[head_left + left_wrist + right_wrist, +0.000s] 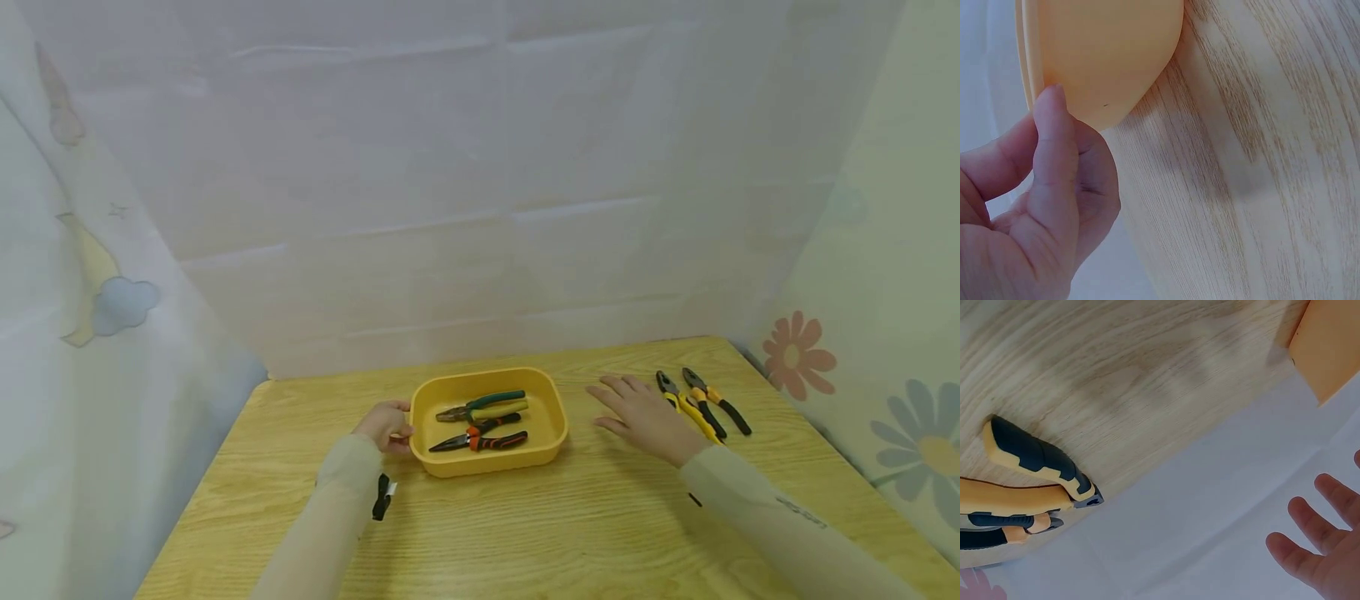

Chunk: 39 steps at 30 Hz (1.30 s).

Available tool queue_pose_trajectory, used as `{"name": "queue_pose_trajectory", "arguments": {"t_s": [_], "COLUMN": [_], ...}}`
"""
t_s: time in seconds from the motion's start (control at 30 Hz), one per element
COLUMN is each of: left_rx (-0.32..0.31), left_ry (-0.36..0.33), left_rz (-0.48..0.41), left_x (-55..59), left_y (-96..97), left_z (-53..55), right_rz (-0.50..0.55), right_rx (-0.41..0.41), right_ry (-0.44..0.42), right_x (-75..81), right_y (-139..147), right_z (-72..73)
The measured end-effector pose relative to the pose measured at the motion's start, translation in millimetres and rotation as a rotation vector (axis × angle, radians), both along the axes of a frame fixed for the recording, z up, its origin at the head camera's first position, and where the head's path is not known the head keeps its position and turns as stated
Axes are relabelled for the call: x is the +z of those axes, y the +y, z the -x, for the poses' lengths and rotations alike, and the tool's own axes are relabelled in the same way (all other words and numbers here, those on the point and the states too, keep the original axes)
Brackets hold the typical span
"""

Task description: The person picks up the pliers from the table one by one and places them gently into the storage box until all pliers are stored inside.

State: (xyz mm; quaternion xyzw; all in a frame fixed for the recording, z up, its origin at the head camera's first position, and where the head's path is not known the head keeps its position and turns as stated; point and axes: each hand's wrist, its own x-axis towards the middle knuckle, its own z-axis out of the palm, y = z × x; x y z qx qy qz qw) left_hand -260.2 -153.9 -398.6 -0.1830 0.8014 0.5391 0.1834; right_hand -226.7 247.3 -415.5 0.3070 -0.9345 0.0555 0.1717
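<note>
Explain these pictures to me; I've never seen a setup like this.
There is no machine here: the left grip and right grip are a person's bare hands. The wide picture comes from a camera on the head, looking forward and down. The two close ones come from cameras on the left and right wrists. On the wooden table sits a yellow tray holding green-and-yellow pliers and orange-and-black pliers. Two yellow-and-black pliers lie toward the table's right side. The left grip pinches the tray's edge; the right, fingers spread, holds nothing.
</note>
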Motion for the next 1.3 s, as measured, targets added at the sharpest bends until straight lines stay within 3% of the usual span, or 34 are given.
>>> {"name": "queue_pose_trajectory", "arguments": {"t_s": [0.67,0.93,1.3], "left_rx": [-0.003,-0.005,-0.013], "left_ry": [0.014,0.006,0.003], "left_rz": [-0.012,-0.020,-0.014], "left_x": [2.5,1.8,-0.1], "left_y": [1.2,0.2,-1.3], "left_z": [-4.4,-4.1,-3.3], "right_rz": [0.037,0.022,0.036], "right_rx": [-0.042,-0.060,-0.111], "right_ry": [0.030,0.094,0.066], "right_x": [-7.1,-11.6,-21.6], "right_y": [24.2,34.9,52.1], "right_z": [-5.9,-8.7,-9.9]}}
